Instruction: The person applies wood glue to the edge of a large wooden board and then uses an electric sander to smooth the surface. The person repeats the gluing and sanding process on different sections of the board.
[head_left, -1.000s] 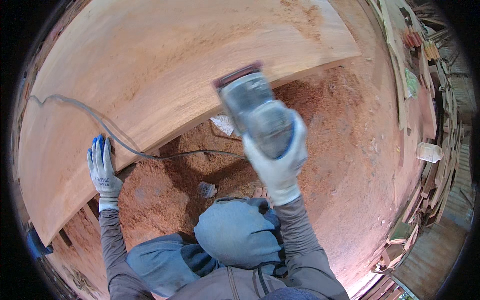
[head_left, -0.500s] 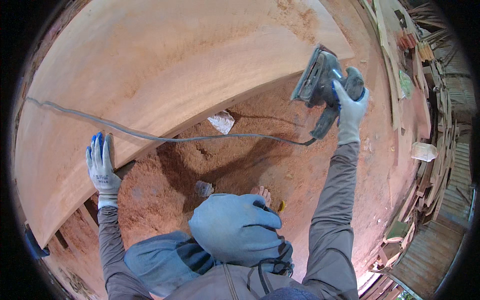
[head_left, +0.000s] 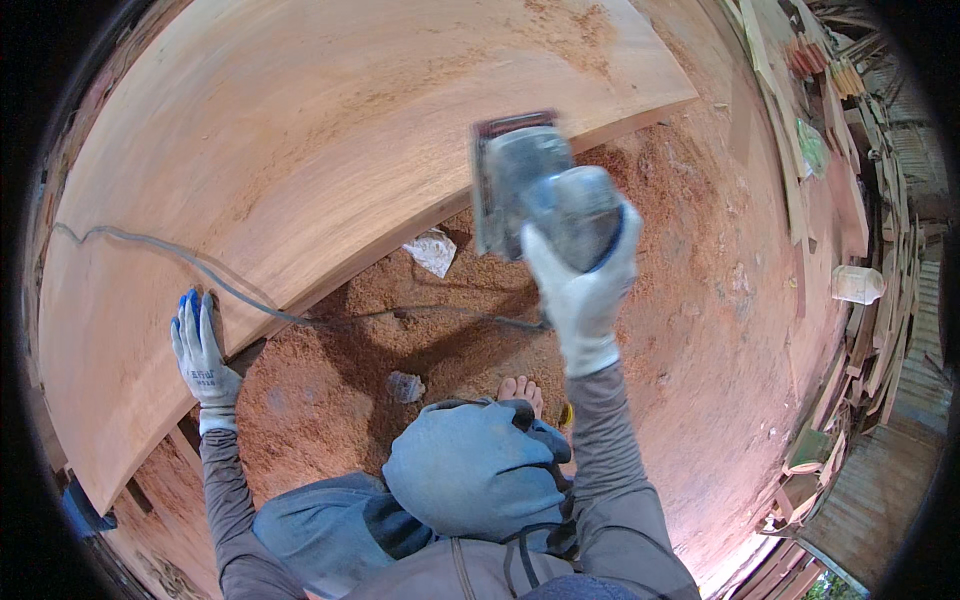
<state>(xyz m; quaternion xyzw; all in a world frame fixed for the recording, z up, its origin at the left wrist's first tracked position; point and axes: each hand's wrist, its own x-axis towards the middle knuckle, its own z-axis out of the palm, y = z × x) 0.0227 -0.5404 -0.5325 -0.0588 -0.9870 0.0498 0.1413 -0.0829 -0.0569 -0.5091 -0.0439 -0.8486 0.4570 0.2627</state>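
Note:
A wide wooden board [head_left: 330, 130] stretches across the far side, with patches of sawdust on its face. My left hand [head_left: 203, 350], in a white and blue work glove, lies flat near the board's near edge, fingers stretched out. In my right hand [head_left: 580, 280], gloved the same way, I grip a dark belt sander [head_left: 535, 175], smeared by motion. The sander is tilted on its side by the board's near edge; whether it touches the wood I cannot tell. Its grey power cord [head_left: 215, 278] trails left over the board's edge and across its face.
Reddish sawdust covers the ground [head_left: 690, 330]. On it lie a crumpled white wrapper [head_left: 432, 251] and a clear plastic cup [head_left: 405, 387], near my bare foot [head_left: 521, 391]. Along the right side are stacked wood strips [head_left: 880, 350], a clear container [head_left: 858, 284] and a corrugated metal sheet [head_left: 870, 500].
My right hand has swung the sander left and turned it, bringing it close to the board's edge. The cord has sagged toward me. My left hand stays on the board.

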